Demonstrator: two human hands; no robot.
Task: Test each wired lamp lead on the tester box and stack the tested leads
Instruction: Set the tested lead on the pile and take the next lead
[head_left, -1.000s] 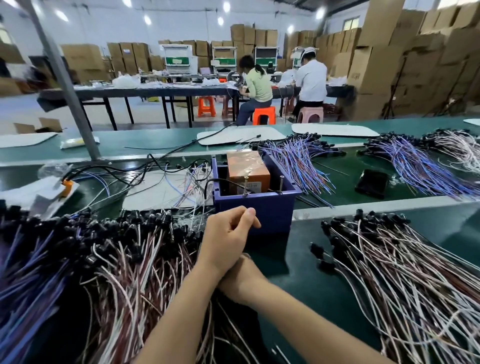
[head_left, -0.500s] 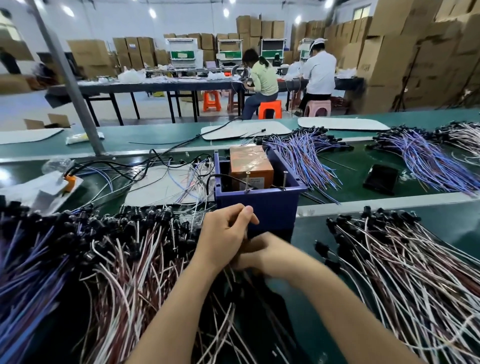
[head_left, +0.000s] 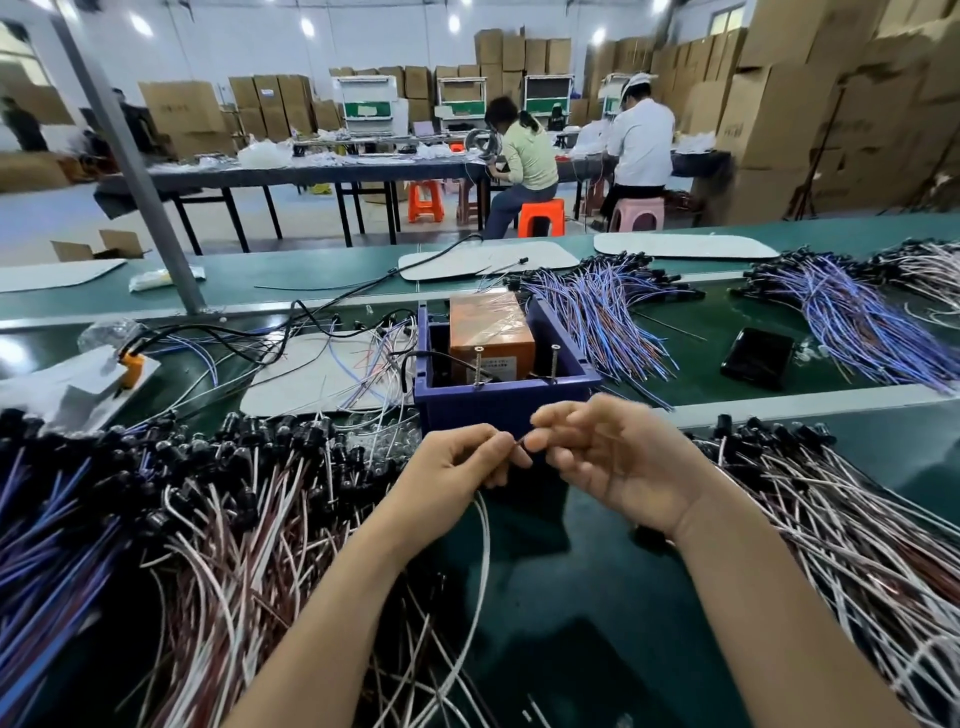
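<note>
Just in front of the blue tester box (head_left: 504, 408), the left hand (head_left: 457, 465) is pinching a thin white lead (head_left: 486, 545) that is trailing down over the green table (head_left: 597, 597). The right hand (head_left: 615, 460) is pinching its end.

We could not make out the tip of the lead (head_left: 485, 545), pinched and blurred between the left hand (head_left: 457, 462) and the right hand (head_left: 613, 457), which hid part of the front wall of the tester box (head_left: 467, 405). The label (head_left: 496, 364) on its orange block (head_left: 488, 327) was too small to read, and the left heap (head_left: 208, 519) and right heap (head_left: 831, 519) at the near corners of the counter (head_left: 597, 597) ran off the picture's edges.
</note>
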